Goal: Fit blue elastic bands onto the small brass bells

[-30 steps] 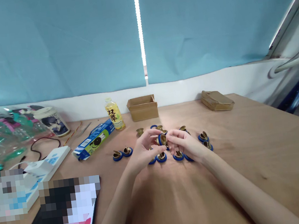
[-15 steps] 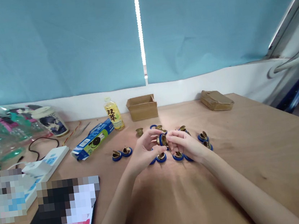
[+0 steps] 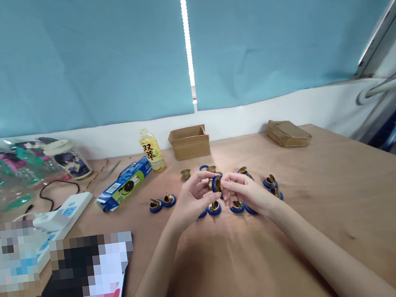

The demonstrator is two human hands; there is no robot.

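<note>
My left hand grips a small brass cup-shaped fitting with a blue ring round its rim, held on its side above the table. My right hand is closed in a pinch at the fitting's open face; whatever lies between its fingertips is too small to make out. Below and around both hands lie several like pieces, among them a brass fitting in a blue ring and another fitting. A pair sits left of my hands, another pair to the right. Behind stands a brass cup without a visible blue ring.
Along the back are an open cardboard box, a yellow drink bottle and a brown package. A blue carton, power strip, paper cup and plastic bottles occupy the left, with a blurred-out phone or tablet nearer.
The whole view has shifted very slightly. Both hands keep the same hold at the brass fitting, and the pieces on the table have not moved.
</note>
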